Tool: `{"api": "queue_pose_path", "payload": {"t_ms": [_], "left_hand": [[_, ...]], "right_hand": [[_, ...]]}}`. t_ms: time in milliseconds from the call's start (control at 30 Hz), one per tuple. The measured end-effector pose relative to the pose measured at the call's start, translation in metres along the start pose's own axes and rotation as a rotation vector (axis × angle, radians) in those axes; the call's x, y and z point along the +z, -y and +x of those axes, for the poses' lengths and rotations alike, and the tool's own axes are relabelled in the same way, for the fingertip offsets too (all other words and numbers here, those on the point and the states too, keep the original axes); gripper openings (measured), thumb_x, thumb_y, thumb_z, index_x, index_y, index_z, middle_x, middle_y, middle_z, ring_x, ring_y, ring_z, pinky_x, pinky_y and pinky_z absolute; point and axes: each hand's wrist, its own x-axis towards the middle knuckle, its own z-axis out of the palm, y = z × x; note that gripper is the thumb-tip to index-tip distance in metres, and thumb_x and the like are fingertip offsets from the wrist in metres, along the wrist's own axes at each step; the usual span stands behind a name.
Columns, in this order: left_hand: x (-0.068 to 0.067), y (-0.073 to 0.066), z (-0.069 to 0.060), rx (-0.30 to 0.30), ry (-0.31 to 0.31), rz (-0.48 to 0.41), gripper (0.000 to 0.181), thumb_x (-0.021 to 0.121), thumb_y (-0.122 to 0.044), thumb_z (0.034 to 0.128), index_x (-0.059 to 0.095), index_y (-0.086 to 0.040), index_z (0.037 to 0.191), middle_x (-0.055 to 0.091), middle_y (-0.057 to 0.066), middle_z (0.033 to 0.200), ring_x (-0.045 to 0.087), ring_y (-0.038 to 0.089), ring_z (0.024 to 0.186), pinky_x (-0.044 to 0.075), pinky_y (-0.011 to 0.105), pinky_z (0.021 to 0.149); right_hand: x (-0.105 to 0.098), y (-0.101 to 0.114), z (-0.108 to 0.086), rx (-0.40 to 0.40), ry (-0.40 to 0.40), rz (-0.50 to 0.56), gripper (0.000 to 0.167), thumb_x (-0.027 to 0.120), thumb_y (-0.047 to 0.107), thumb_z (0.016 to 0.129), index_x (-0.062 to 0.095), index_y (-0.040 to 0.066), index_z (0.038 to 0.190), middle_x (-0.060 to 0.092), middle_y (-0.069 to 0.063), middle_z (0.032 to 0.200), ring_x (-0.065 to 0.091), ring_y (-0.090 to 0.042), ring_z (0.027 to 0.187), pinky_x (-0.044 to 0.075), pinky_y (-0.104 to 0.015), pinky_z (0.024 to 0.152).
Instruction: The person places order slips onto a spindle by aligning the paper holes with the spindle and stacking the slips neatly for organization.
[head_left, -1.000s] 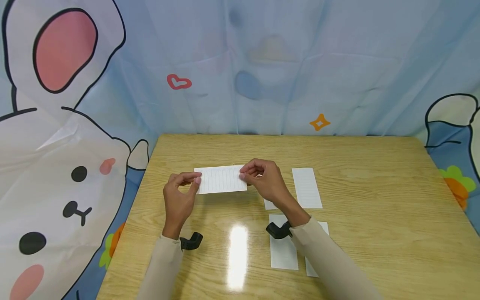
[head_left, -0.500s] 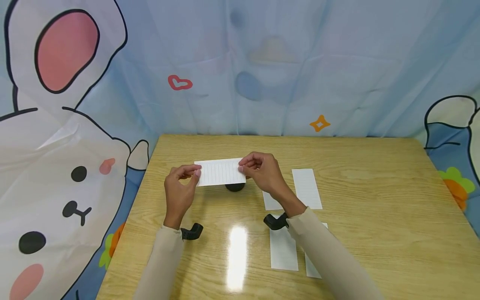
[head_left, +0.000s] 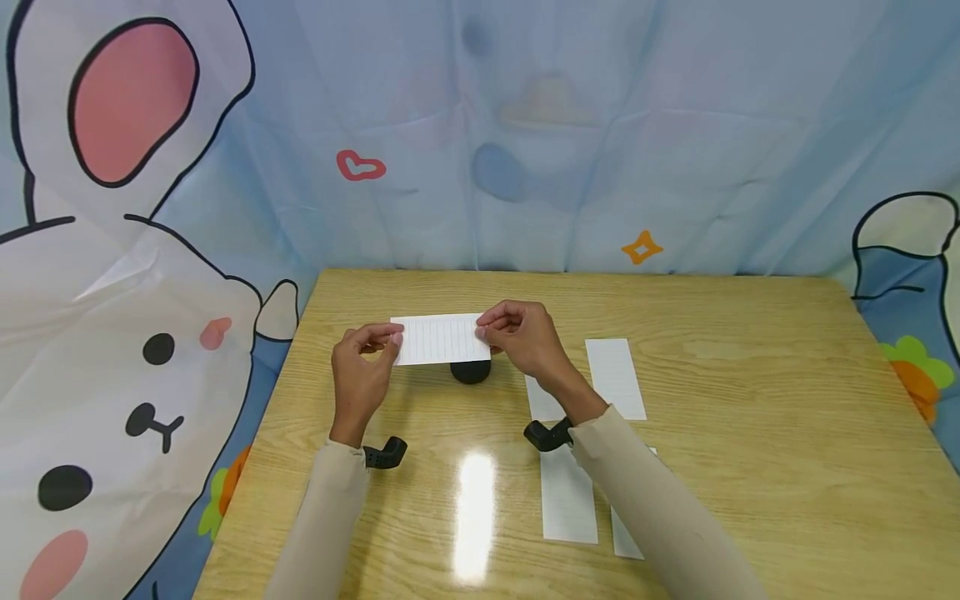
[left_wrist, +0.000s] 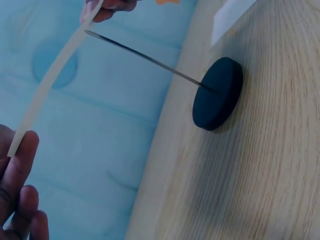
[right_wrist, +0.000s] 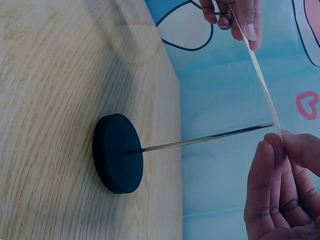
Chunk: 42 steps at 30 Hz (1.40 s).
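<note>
The ruled paper was held just left of centre in the head view, raised above a black base whose thin metal spike reached up close to it; whether the tip touched could not be told. The left hand pinched the short edge on the frame's left between thumb and fingers, and the right hand pinched the opposite one. It looked light and rather springy, bowing slightly in the left wrist view, so it would probably crease or tear if forced; the short edges seemed the best hold, kept evenly taut. Compared with a second earlier, paper and hands sat higher in the frame, and the base, hidden then, showed beneath the paper's lower edge.
</note>
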Motion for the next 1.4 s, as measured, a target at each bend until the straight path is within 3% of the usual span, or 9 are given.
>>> {"api": "queue_pose_path", "payload": {"t_ms": [133, 433, 700, 867, 967, 1033, 1300, 1400], "left_hand": [[0.001, 0.003, -0.001, -0.015, -0.001, 0.013, 0.011, 0.077, -0.01, 0.0978, 0.083, -0.008, 0.106, 0.075, 0.016, 0.095, 0.055, 0.016, 0.09, 0.047, 0.03, 0.086], [0.003, 0.012, -0.001, -0.036, -0.002, 0.022, 0.011, 0.077, -0.008, 0.0966, 0.083, -0.008, 0.106, 0.076, 0.017, 0.094, 0.056, 0.021, 0.09, 0.045, 0.032, 0.085], [0.006, 0.013, -0.001, -0.018, 0.003, 0.058, 0.011, 0.076, -0.011, 0.0977, 0.083, -0.01, 0.106, 0.077, 0.014, 0.094, 0.056, 0.019, 0.09, 0.044, 0.031, 0.084], [0.007, 0.014, -0.003, -0.014, 0.002, 0.09, 0.011, 0.075, -0.01, 0.0983, 0.083, -0.009, 0.106, 0.076, 0.014, 0.094, 0.055, 0.023, 0.09, 0.045, 0.034, 0.085], [0.008, 0.015, -0.004, -0.019, 0.003, 0.108, 0.011, 0.075, -0.008, 0.0972, 0.083, -0.009, 0.105, 0.076, 0.013, 0.093, 0.055, 0.025, 0.09, 0.046, 0.035, 0.084], [0.009, 0.017, -0.005, -0.02, 0.004, 0.112, 0.011, 0.076, -0.007, 0.0965, 0.083, -0.009, 0.104, 0.077, 0.013, 0.094, 0.055, 0.025, 0.09, 0.045, 0.035, 0.083], [0.01, 0.024, -0.006, -0.038, 0.008, 0.112, 0.01, 0.076, -0.005, 0.096, 0.083, -0.008, 0.102, 0.078, 0.014, 0.095, 0.055, 0.024, 0.087, 0.043, 0.031, 0.08], [0.011, 0.026, -0.006, -0.063, 0.016, 0.111, 0.009, 0.076, -0.006, 0.0964, 0.083, -0.008, 0.101, 0.077, 0.014, 0.096, 0.055, 0.023, 0.087, 0.044, 0.031, 0.08]], "right_hand": [[0.001, -0.001, 0.0, 0.001, 0.0, 0.008, 0.01, 0.079, 0.005, 0.095, 0.077, 0.0, 0.103, 0.076, -0.013, 0.094, 0.072, -0.016, 0.075, 0.064, -0.032, 0.072], [0.003, -0.006, 0.0, 0.005, -0.009, 0.027, 0.008, 0.08, 0.006, 0.094, 0.078, 0.003, 0.101, 0.076, -0.011, 0.093, 0.072, -0.015, 0.075, 0.065, -0.05, 0.081], [0.005, -0.003, -0.001, 0.018, -0.034, 0.028, 0.011, 0.08, 0.004, 0.093, 0.078, 0.0, 0.103, 0.076, -0.009, 0.09, 0.072, -0.015, 0.073, 0.065, -0.034, 0.072], [0.007, -0.006, -0.003, 0.041, -0.044, -0.016, 0.011, 0.079, 0.005, 0.093, 0.078, -0.001, 0.103, 0.075, -0.01, 0.09, 0.074, -0.033, 0.081, 0.064, -0.031, 0.07], [0.008, -0.012, -0.005, 0.062, -0.037, -0.043, 0.01, 0.078, 0.005, 0.094, 0.078, 0.0, 0.103, 0.074, -0.01, 0.089, 0.073, -0.043, 0.086, 0.064, -0.035, 0.072], [0.008, -0.017, -0.006, 0.066, -0.032, -0.049, 0.012, 0.078, 0.006, 0.094, 0.077, -0.001, 0.104, 0.074, -0.01, 0.089, 0.073, -0.043, 0.086, 0.065, -0.039, 0.073], [0.009, -0.027, -0.006, 0.028, -0.019, -0.021, 0.013, 0.078, 0.006, 0.094, 0.077, -0.003, 0.104, 0.074, -0.012, 0.088, 0.073, -0.023, 0.075, 0.063, -0.058, 0.083], [0.009, -0.028, -0.007, 0.035, -0.014, -0.022, 0.015, 0.078, 0.008, 0.095, 0.076, -0.003, 0.105, 0.074, -0.013, 0.09, 0.073, -0.022, 0.075, 0.061, -0.062, 0.085]]}}
